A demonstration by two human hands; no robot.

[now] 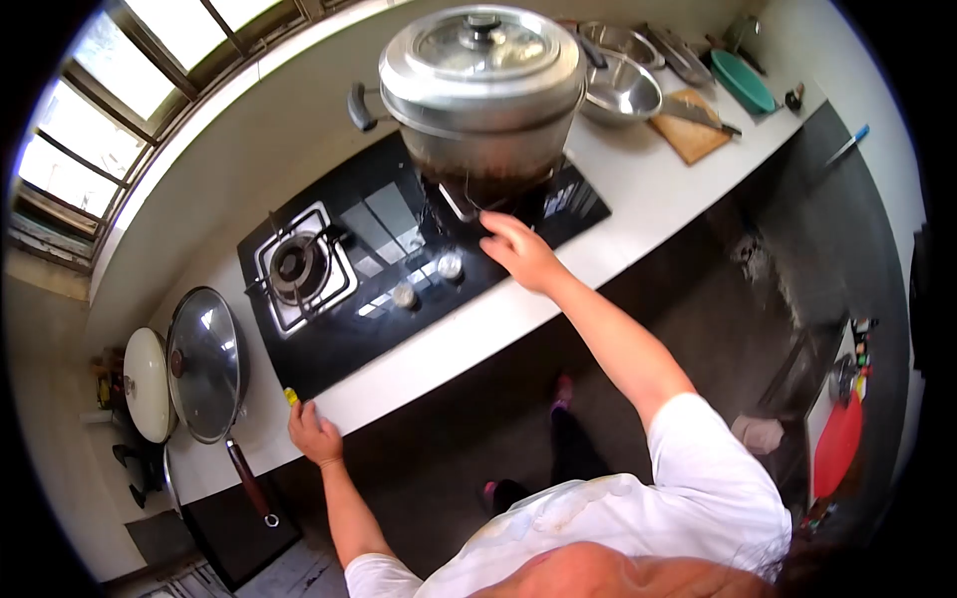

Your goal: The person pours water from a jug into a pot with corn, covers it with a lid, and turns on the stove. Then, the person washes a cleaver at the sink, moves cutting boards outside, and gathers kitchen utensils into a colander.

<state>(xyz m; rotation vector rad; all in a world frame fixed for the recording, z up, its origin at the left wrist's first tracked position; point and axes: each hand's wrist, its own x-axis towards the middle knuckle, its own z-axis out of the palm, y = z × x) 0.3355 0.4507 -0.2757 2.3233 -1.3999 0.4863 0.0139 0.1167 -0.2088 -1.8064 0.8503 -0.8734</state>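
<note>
My right hand (523,251) reaches over the black glass gas stove (384,289), its fingertips close below a large steel pot (483,110). The fingers look pinched near a thin dark line under the pot; what they hold, if anything, is too small to make out. The pot stands on the right burner, its glass-centred lid (480,45) on top and its lower wall darkened. At the counter's front edge, near the stove's left corner, my left hand (315,434) is closed with a small yellow object (291,396) at its fingertips.
The bare left burner (299,267) and two control knobs (451,265) are on the stove. Left stand a glass-lidded pan (206,364) and a cream lid (148,384). Right are steel bowls (620,92), a cutting board (690,128) with a knife (698,117), and a green basin (743,80).
</note>
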